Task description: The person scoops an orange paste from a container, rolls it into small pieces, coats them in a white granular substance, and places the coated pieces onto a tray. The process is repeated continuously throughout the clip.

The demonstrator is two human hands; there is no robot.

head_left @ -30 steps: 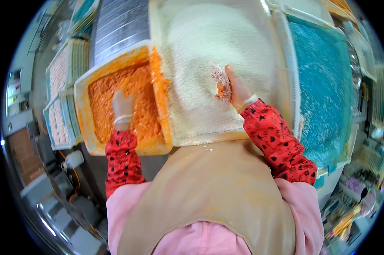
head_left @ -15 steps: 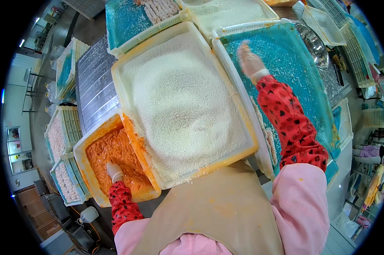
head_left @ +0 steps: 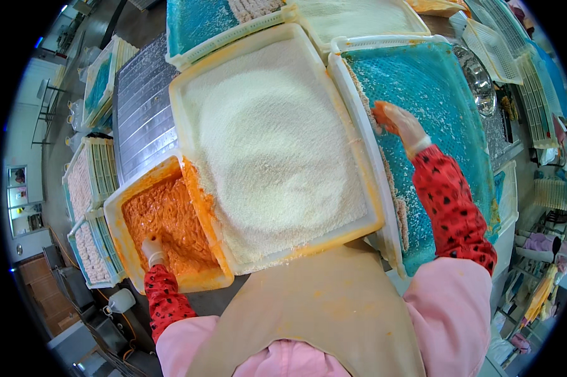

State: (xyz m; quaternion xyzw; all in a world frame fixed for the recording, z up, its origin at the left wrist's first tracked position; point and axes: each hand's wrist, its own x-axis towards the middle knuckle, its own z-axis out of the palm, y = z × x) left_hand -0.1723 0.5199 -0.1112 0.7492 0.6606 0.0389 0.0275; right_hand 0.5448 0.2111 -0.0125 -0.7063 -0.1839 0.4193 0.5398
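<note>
Hands sighted: two. The right hand point(head_left: 401, 123), its fingers smeared orange, is bent downward over one tray point(head_left: 384, 41) with a blue mesh liner point(head_left: 447, 85). Its fingertips are at the row of crumb-coated pieces point(head_left: 402, 217) along the tray's near-left wall; whether they pinch one cannot be told. The row continues from that grip toward the wearer; its pieces are too close together to count.

The left hand point(head_left: 152, 251) has its fingers sunk in orange mixture point(head_left: 164, 210), filling one tub point(head_left: 117, 229); whether they close on anything is hidden. Between the two hands stands one large bin point(head_left: 372, 217) of white crumbs point(head_left: 271, 138).

Ahead and left of the right hand: one further blue-lined tray point(head_left: 198, 25). Beyond it to the right: one steel bowl point(head_left: 481, 85). Below the left hand: one white jug point(head_left: 121, 301).
</note>
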